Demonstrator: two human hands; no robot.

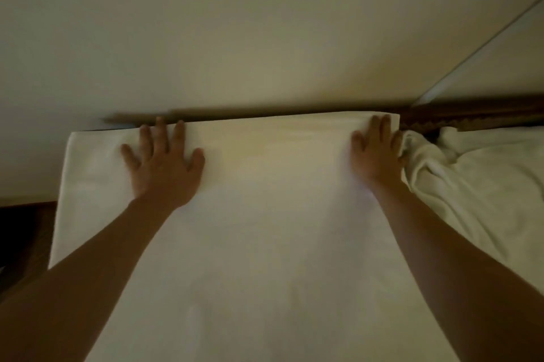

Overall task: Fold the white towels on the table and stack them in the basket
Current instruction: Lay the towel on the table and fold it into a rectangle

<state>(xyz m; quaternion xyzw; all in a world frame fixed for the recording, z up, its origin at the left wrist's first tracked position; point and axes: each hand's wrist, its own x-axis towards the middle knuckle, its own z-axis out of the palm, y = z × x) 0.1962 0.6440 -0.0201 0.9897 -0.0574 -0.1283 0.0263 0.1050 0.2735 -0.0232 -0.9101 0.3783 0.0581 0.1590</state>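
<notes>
Left grip (164, 167) and right grip (375, 152), fingers straight, press flat on spread towel (265, 214).

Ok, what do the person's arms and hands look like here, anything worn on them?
Both forearms are bare up to the frame edge, with no sleeves in view. The left hand and right hand show no gloves, rings, watch or bracelet. The light is dim.

A dim indoor room, likely a home or guest room: a plain cream wall (235, 23) is rising behind a dark wooden table (471, 114) where white towels (471, 185) are lying.
</notes>
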